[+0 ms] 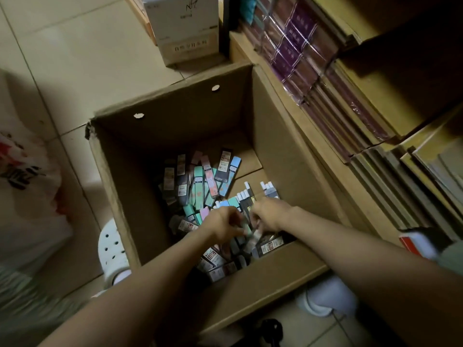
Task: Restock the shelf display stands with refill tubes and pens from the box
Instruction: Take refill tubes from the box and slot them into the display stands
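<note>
Forearms reach down from the lower edge into the open cardboard box (288, 136) on the floor, meeting over its near half. Both hands sit close together, knuckles up, fingers curled. The left hand (223, 225) and right hand (269, 216) each pinch refill tubes (200, 181) from the loose heap on the box bottom; blur hides exactly how many. Packed shelves (350, 96) stand just beside the box on the right.

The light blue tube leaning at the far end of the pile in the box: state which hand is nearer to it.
Right. The right hand lies just below the light blue tube; the left hand sits lower and further left in the cardboard box.
</note>
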A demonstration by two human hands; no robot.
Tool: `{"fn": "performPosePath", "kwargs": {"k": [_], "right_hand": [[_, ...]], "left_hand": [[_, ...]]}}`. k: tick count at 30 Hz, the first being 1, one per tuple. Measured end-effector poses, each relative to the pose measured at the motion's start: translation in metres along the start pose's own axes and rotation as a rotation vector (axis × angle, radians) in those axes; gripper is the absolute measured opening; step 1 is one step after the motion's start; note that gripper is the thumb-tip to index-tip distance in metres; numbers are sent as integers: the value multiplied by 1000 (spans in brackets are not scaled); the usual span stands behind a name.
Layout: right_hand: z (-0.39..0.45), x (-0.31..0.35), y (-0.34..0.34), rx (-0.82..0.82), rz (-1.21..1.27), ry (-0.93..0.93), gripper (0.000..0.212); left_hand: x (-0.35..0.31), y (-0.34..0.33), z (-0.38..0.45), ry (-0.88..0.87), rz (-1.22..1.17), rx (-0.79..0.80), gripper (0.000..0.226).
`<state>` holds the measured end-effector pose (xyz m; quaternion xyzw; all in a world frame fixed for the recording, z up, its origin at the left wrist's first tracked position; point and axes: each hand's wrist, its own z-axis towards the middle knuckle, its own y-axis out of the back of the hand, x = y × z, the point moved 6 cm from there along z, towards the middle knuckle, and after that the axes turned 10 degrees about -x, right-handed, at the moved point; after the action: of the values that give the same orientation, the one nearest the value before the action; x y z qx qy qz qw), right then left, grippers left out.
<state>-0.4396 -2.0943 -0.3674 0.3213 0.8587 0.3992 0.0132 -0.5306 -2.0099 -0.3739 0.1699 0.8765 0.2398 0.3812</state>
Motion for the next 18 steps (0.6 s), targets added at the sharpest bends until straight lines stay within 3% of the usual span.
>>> {"fn": "performPosePath", "kwargs": {"k": [5,7,9,10,14,16,18], "right_hand": [[-3,-14,42,-217,465,-119,14],[-8,-18,57,-407,641,-210,23],[-16,-19,64,-597,729,-282,30],[-18,-14,63,-592,701,-260,33],[-20,42,16,6,396,49,35],[-18,63,-5,121,114,148,37],[-13,74,-18,142,-80,177,42]], "left_hand": [[-13,-6,-12,25,-272,-2,21],[-18,9,-16,76,-385,-28,20],[-18,36,-16,111,-368,-54,18],[-17,53,-16,134,-354,-65,17],[-5,111,-25,279,-480,-232,18],[1,120,-35,324,-601,-339,22],[5,107,-44,364,-716,-310,24]]}}
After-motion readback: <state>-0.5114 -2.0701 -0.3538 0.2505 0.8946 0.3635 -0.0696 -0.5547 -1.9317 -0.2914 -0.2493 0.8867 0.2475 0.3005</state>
